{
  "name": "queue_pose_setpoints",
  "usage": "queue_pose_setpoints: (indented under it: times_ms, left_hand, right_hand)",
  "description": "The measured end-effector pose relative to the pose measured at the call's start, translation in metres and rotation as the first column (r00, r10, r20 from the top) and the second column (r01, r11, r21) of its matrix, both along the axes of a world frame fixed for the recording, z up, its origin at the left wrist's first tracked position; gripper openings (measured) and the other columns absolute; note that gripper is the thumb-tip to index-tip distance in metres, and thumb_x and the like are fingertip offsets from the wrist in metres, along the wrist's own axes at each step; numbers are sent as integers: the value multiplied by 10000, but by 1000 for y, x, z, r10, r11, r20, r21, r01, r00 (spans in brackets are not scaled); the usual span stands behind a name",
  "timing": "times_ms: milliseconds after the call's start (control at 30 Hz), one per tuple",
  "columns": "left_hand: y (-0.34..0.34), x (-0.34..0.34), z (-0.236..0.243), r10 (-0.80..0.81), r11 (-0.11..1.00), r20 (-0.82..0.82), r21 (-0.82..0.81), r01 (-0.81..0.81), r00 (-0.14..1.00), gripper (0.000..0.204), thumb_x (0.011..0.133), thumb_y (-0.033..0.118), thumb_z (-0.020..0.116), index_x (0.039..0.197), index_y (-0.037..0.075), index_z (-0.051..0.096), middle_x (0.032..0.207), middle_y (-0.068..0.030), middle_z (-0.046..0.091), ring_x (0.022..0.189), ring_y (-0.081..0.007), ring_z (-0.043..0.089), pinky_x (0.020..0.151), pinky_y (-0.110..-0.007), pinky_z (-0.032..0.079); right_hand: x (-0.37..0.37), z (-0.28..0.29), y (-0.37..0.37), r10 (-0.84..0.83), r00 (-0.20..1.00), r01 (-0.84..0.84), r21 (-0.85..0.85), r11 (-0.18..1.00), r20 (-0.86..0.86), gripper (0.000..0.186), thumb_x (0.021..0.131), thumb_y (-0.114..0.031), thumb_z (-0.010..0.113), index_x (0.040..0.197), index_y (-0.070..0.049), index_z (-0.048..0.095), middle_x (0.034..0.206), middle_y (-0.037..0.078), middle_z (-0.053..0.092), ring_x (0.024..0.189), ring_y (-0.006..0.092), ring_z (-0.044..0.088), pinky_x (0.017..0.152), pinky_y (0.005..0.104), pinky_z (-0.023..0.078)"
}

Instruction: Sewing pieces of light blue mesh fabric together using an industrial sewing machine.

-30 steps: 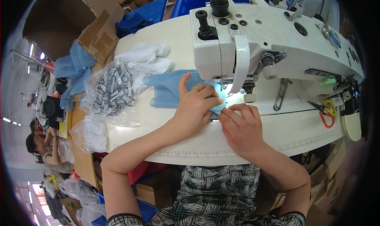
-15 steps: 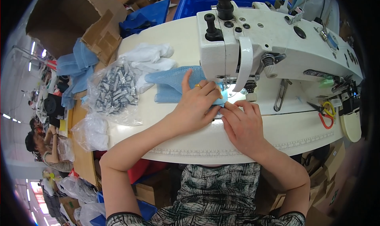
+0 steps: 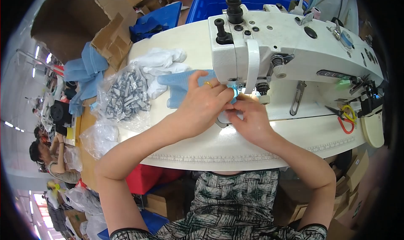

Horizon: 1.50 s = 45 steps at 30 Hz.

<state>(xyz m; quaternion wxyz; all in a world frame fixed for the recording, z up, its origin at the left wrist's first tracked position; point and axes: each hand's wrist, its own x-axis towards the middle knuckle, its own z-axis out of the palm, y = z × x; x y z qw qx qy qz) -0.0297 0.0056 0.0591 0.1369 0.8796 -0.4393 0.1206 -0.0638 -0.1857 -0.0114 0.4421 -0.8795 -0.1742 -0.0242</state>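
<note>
A piece of light blue mesh fabric [image 3: 176, 91] lies on the sewing machine bed and runs under the head of a white sewing machine [image 3: 290, 42]. My left hand [image 3: 206, 105] bends over the fabric, a ring on one finger, its fingertips gripping the bright blue edge beside the lit needle. Right against it, my right hand [image 3: 252, 120] has its thumb and fingers closed on the same edge, close under the presser foot. Fingers and machine head hide the exact grip and the stitching point.
Left of the fabric lie white cloth [image 3: 162, 59] and a clear plastic bag of small grey-and-white pieces [image 3: 126, 92]. Red-and-yellow-handled scissors [image 3: 346, 120] rest at the right. A cardboard box [image 3: 113, 36] and a blue bin [image 3: 198, 6] stand behind. Another person [image 3: 54, 156] sits far left.
My right hand has drawn in toward the needle, its fingers curling from a flatter pose. My left hand has shifted slightly with the fabric edge. The whole view has moved a little.
</note>
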Motion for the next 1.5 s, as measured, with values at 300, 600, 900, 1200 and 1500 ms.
queue_pose_setpoints:
  times_ms: [300,600,900,1200,1500]
  left_hand:
    - [-17,-3,3,10,993,-14,-116,-11,1000,88,865,111,705,894,41,661,873,-87,680,956,-288,638,961,-461,344]
    - [-10,-13,-10,-34,999,-10,29,34,999,198,760,-7,710,942,66,736,957,-83,701,1054,-269,645,1025,-472,330]
    - [-28,-25,-33,115,990,-181,-64,-128,977,261,744,-47,666,972,76,704,1005,-52,685,1054,-260,620,1012,-487,336]
    - [-18,-36,-47,120,985,-168,-103,-138,978,384,758,-31,674,1107,105,760,1159,-30,684,1138,-246,584,1003,-491,318]
    - [-12,-35,-57,114,973,-229,-171,-155,967,416,760,-54,650,1120,114,773,1237,-5,693,1168,-246,571,1017,-463,312]
  right_hand:
    - [-15,10,-5,64,890,87,306,948,-451,198,874,-169,765,978,-6,721,864,110,723,713,191,647,662,347,516]
    - [-40,0,-25,196,817,-40,-287,957,543,186,862,-98,686,1019,-1,666,1189,125,678,1035,337,645,809,411,562]
    - [-43,-8,-22,202,876,-119,-210,970,439,274,800,-72,672,1062,6,658,1133,146,695,1059,302,669,859,369,577]
    - [-48,-9,-20,278,813,-106,-339,935,512,278,800,-90,694,1062,0,696,1157,135,703,1092,277,674,897,383,571]
    - [-46,-5,-22,332,794,-155,-359,920,510,320,794,-77,690,1103,8,698,1170,137,698,1139,286,667,926,390,566]
